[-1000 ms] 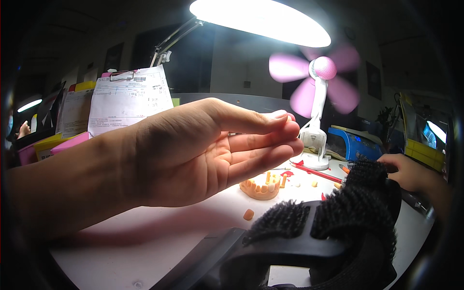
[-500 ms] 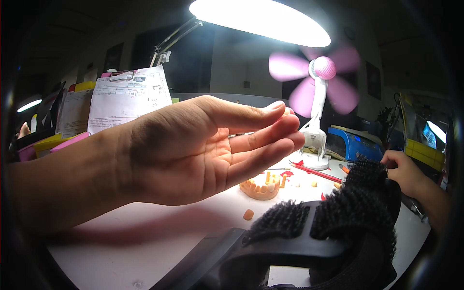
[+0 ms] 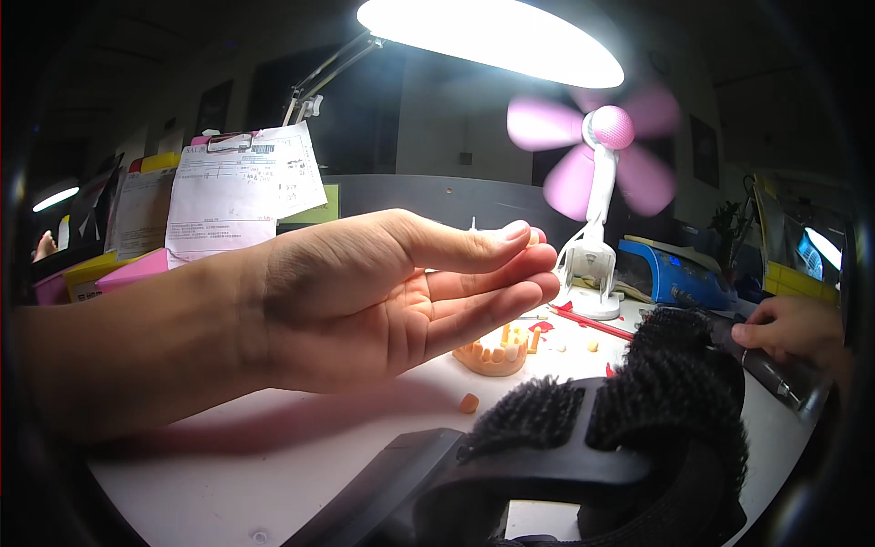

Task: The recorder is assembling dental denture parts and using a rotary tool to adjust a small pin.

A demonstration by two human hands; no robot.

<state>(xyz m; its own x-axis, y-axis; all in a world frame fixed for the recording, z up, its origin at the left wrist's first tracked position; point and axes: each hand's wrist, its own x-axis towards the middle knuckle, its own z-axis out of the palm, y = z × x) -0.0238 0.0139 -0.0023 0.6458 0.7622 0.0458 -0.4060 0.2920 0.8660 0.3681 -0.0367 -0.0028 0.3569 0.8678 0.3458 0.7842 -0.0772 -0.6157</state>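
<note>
My left hand [image 3: 365, 305] is raised above the table, palm turned toward me. Its thumb and index fingertip pinch a small pale piece that looks like a dental crown [image 3: 534, 238], mostly covered by the fingers. Beneath the fingertips stands an orange-tan dental model [image 3: 492, 356] with teeth and upright pegs, partly hidden by the hand. A loose orange-tan tooth-shaped piece [image 3: 468, 403] lies nearer to me. At the right edge my right hand [image 3: 788, 330] has its fingers curled on a dark handpiece [image 3: 773, 376] with a metal tip; the far fingers are hidden.
Black brushes on a dark stand [image 3: 629, 410] fill the near right. Behind are a pink fan [image 3: 612, 128] with spinning blades, a red pencil [image 3: 592, 325], a blue box [image 3: 674, 273] and a bright lamp [image 3: 492, 36]. Papers on a clipboard [image 3: 219, 196] stand left.
My right hand has moved down and right onto the handpiece. My left hand has dropped slightly, still pinching the small piece.
</note>
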